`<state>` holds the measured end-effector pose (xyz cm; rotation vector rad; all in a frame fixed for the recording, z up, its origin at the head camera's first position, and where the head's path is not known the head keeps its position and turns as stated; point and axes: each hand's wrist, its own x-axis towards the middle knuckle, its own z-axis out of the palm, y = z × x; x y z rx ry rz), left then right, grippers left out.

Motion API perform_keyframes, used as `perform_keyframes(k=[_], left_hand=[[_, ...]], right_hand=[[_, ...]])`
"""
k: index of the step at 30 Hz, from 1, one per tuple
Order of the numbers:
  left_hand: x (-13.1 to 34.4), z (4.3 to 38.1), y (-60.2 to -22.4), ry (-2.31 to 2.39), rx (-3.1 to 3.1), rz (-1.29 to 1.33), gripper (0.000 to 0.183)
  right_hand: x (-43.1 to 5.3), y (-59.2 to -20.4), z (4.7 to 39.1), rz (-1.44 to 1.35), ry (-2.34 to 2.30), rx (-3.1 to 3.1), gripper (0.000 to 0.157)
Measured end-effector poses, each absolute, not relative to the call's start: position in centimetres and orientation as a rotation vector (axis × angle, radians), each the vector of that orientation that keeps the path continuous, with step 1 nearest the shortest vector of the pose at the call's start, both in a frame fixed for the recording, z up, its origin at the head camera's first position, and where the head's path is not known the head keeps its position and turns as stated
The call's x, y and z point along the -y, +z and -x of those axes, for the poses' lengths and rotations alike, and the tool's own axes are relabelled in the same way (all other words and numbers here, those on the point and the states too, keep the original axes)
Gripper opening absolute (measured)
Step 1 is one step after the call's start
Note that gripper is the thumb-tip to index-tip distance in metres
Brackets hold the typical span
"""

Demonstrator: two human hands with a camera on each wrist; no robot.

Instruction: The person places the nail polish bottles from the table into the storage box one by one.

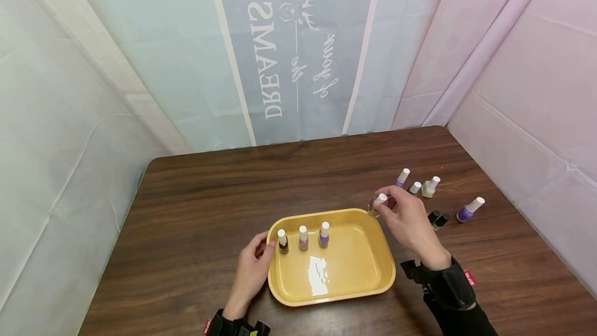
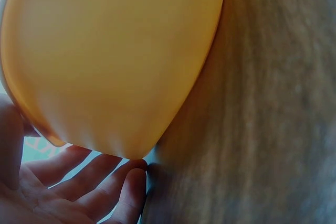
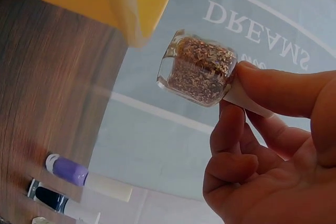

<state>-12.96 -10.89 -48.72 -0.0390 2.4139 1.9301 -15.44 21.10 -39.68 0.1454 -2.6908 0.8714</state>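
Glitter bottle [image 3: 202,72]: While its white cap [image 1: 381,199] is pinched, it hangs tilted near the far right corner of the yellow tray [image 1: 359,268]; its long axis slants, base pointing down-left (cap up-right) in the head view.
Right hand [image 1: 408,222]: thumb and fingertips grip the cap.
Left hand [image 1: 252,269]: holds the tray's left rim, thumb on top.
Tray contents: three white-capped bottles [image 1: 303,238] stand upright in a row, left half.
Brown table [image 1: 219,185]: more bottles lie beyond the right hand, including a purple bottle [image 1: 464,214], cap pointing up-right.
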Motion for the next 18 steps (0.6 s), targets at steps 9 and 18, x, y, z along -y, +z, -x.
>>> perform_keyframes(k=[9,18], left_hand=[[10.9,12.9,-48.7,1.921,-2.416,0.047,0.035],[11.0,13.0,-48.6,1.915,-2.412,0.038,0.036]], right_hand=[[-20.3,-39.5,15.2,-0.187,0.88,2.716,0.014],[-19.2,-39.7,15.4,-0.256,0.86,2.776,0.01]])
